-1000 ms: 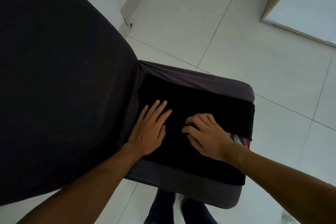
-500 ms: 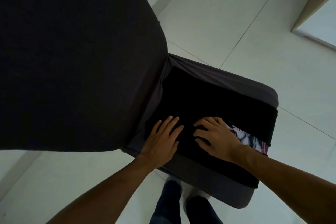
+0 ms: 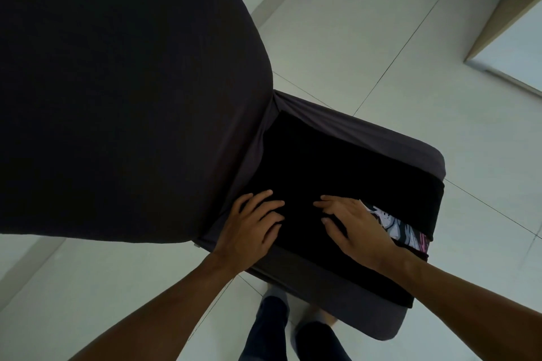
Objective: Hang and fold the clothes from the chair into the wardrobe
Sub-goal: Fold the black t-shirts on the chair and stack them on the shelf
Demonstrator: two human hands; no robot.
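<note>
**Desk:** What did the frame show, left to right?

**Photographer:** The dark chair back [image 3: 117, 91] filled the left side. Right of it, a folded black garment [image 3: 337, 184] lay flat on the grey chair seat [image 3: 381, 138], its long axis running from the backrest towards the seat's right edge. A person's left hand [image 3: 249, 231] rested on the garment's near-left corner, fingers spread and only slightly bent, gripping nothing. The right hand [image 3: 355, 228] lay just beside it, also flat on the cloth, fingers loosely fanned and pointing towards the left hand.

**Desk:** Anything under the black piece?

**Photographer:** A printed pink-and-white fabric [image 3: 399, 228] peeked out beside the right wrist, apparently beneath a black layer. I could not tell whether it was a separate item.

**Desk:** Where did the garment sit relative to the fingers?

**Photographer:** Most of it stretched away from both sets of fingertips, towards the far side and the right. Neither hand was clearly nearer; both pressed on its near edge.

**Desk:** Room to work?

**Photographer:** The backrest closed off the left. The seat's near and right edges opened onto bare white floor tiles [image 3: 440, 82], so a lift towards the person or rightward looked unobstructed. A pale wooden panel [image 3: 498, 17] stood well apart, upper right.
</note>
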